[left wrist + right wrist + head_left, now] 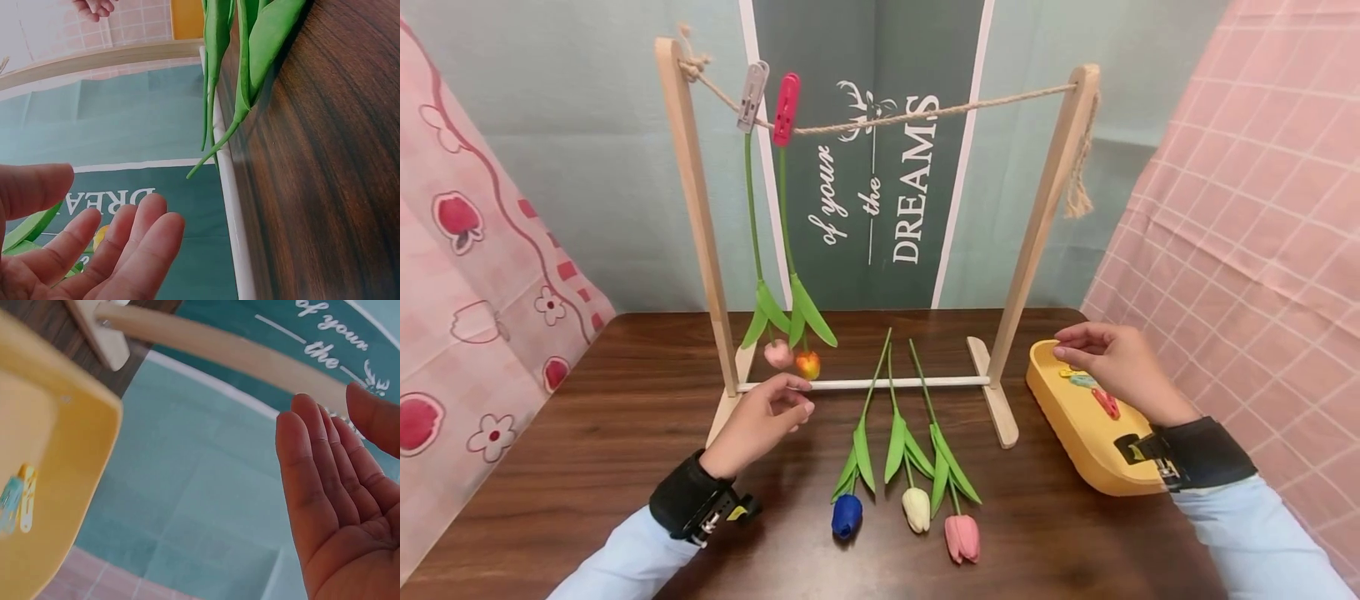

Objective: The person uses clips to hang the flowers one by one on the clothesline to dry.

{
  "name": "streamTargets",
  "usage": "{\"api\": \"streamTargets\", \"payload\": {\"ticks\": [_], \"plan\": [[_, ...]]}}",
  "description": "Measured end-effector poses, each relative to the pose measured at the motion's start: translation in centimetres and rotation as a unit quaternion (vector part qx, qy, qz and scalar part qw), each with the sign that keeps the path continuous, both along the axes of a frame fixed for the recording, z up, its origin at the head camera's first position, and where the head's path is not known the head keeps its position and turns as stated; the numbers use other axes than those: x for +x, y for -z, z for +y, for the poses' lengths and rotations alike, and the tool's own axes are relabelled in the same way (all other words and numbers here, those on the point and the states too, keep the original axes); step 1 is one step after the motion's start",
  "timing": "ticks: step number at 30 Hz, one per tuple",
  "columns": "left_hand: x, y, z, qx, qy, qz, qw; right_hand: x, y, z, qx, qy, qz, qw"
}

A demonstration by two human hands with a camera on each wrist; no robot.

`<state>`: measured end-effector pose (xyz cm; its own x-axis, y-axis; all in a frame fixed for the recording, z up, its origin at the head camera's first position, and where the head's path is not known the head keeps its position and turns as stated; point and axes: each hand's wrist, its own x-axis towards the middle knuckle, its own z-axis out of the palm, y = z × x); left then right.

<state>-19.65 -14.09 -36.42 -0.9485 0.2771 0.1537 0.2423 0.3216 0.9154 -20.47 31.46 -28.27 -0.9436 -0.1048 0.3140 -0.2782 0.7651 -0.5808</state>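
My left hand (763, 425) is held over the table in front of the two hanging tulips, fingers relaxed and nothing in them. A pale pink tulip (778, 354) hangs head-down from a grey clothespin (752, 97), and an orange-yellow tulip (808, 364) from a red clothespin (786, 109), both on the rope (887, 119). Above the yellow basket (1078, 446) hovers my right hand (1123, 367), empty, its fingers nearly straight in the right wrist view. In the basket lie several clothespins, among them a red one (1106, 403) and a yellow one (27, 499).
Three tulips lie on the table (602, 467): a blue one (847, 516), a white one (916, 509) and a pink one (962, 537). Their stems cross the white bar (940, 382) of the wooden frame (1037, 242). Cloth hangs behind and at both sides.
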Motion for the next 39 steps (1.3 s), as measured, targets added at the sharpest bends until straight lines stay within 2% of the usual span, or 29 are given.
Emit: {"api": "streamTargets", "payload": {"ticks": [10,17,24,31,39], "plan": [[0.1,-0.2,-0.7,-0.005,-0.001,0.000,1.0000,-1.3,0.1,2.5,0.045,0.007,-0.031,0.998],[0.3,-0.2,-1.1,-0.013,-0.008,0.002,0.9999,-2.4,0.7,4.2,0.080,0.017,-0.082,0.993],[0.4,-0.2,-1.3,-0.030,-0.009,0.006,0.9995,-3.6,1.5,5.7,0.108,0.041,-0.157,0.981],[0.3,0.1,-1.4,-0.036,-0.001,0.002,0.9993,-4.6,2.5,6.7,0.153,0.049,-0.206,0.965],[0.2,0.6,-1.5,-0.017,0.011,-0.014,0.9997,-5.4,4.2,7.1,0.176,0.059,-0.219,0.958]]}}
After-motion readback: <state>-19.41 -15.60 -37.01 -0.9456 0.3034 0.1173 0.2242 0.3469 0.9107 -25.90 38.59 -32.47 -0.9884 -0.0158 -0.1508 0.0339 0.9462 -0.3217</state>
